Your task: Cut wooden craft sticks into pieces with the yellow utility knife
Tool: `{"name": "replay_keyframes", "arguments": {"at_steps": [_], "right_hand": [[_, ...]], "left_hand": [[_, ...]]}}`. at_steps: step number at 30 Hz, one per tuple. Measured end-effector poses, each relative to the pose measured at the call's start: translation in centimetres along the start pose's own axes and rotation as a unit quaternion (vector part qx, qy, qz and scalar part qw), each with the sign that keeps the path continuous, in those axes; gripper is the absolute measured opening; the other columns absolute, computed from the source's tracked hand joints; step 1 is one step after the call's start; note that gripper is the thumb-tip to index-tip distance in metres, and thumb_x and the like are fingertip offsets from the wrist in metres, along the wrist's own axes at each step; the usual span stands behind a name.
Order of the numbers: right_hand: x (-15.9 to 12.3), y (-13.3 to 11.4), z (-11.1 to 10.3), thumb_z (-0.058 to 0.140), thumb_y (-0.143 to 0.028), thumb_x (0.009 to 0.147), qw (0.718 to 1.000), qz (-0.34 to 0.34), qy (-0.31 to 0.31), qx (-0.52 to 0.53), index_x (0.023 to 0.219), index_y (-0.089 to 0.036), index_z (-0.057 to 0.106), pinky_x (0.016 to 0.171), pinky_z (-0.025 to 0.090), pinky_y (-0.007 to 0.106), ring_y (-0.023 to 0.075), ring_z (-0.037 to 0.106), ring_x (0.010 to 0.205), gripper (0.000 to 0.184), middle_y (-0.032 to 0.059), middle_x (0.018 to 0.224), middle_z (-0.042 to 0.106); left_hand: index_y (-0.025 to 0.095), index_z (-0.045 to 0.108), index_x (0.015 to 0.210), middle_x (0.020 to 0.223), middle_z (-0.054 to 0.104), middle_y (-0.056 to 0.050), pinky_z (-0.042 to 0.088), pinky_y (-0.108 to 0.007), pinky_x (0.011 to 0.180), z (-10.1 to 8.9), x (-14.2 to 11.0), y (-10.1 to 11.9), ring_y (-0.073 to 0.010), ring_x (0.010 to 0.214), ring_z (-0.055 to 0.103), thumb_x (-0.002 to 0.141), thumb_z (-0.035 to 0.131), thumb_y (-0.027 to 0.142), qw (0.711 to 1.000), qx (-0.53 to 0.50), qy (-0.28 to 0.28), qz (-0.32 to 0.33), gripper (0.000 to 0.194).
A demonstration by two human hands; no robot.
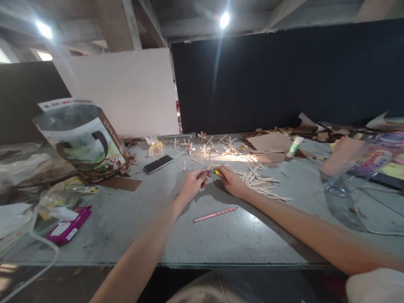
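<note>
My left hand [195, 182] is closed in a pinch on a flat wooden craft stick [210, 165], which pokes up past the fingertips. Close beside it, my right hand [232, 181] grips a small yellow tool [217, 171]; a thin grey tip points toward the stick, but its exact kind is too small to tell. Under and beyond my right forearm spreads a pile of loose craft sticks [263, 185]. A red striped pencil [215, 214] lies on the table nearer to me. Several star-shaped stick pieces [205, 150] lie behind my hands.
A phone [158, 164] and a large open bag [85, 143] are on the left, with a purple packet [68, 226] in front. A glue stick [294, 147] stands by cardboard [268, 143] at the back right. A clear bottle [341, 168] is farther right.
</note>
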State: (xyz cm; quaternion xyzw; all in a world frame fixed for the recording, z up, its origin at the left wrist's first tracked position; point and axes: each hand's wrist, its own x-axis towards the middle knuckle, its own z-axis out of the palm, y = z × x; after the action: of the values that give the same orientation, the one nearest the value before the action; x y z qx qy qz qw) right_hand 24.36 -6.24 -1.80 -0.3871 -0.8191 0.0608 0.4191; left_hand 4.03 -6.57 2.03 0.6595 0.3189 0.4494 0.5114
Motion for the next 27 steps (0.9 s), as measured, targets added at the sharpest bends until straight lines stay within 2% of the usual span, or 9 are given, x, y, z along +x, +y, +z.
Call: {"name": "replay_keyframes", "arguments": {"at_steps": [7, 13, 17, 27], "right_hand": [[0.1, 0.8, 0.0, 0.036, -0.026, 0.101, 0.997, 0.052, 0.057, 0.008, 0.113, -0.022, 0.058, 0.085, 0.048, 0.039, 0.0249, 0.058, 0.093, 0.025, 0.0097, 0.101, 0.061], [0.0, 0.3, 0.1, 0.037, -0.027, 0.102, 0.999, 0.031, 0.028, 0.002, 0.113, -0.023, 0.057, 0.088, 0.048, 0.038, 0.0245, 0.058, 0.097, 0.023, 0.009, 0.103, 0.06], [0.0, -0.1, -0.1, 0.037, -0.024, 0.101, 1.0, 0.019, 0.009, -0.003, 0.116, -0.022, 0.056, 0.088, 0.048, 0.039, 0.0248, 0.059, 0.096, 0.024, 0.0097, 0.103, 0.06], [0.1, -0.2, -0.2, 0.037, -0.024, 0.102, 1.0, 0.01, 0.004, -0.006, 0.119, -0.021, 0.058, 0.089, 0.049, 0.04, 0.0254, 0.06, 0.097, 0.027, 0.011, 0.105, 0.061]], "left_hand": [[0.016, 0.064, 0.078, 0.054, 0.055, 0.002, 0.034, -0.023, 0.046, -0.6, 0.6, -0.1, -0.0086, 0.045, 0.046, 0.079, 0.071, 0.06, 0.994, -0.036, 0.091, 0.046, 0.045], [0.015, 0.061, 0.1, 0.068, 0.071, -0.002, 0.039, -0.023, 0.046, -0.8, 0.8, -0.3, -0.0087, 0.043, 0.053, 0.078, 0.075, 0.051, 0.989, -0.04, 0.133, 0.043, 0.045], [0.014, 0.053, 0.118, 0.07, 0.074, -0.002, 0.043, -0.023, 0.047, -0.8, 0.6, -0.4, -0.01, 0.043, 0.057, 0.078, 0.076, 0.043, 0.99, -0.042, 0.134, 0.029, 0.055], [0.014, 0.051, 0.13, 0.067, 0.074, -0.001, 0.045, -0.022, 0.045, -0.4, 0.1, -0.2, -0.0099, 0.039, 0.057, 0.079, 0.075, 0.036, 0.997, -0.024, 0.076, -0.002, 0.061]]}}
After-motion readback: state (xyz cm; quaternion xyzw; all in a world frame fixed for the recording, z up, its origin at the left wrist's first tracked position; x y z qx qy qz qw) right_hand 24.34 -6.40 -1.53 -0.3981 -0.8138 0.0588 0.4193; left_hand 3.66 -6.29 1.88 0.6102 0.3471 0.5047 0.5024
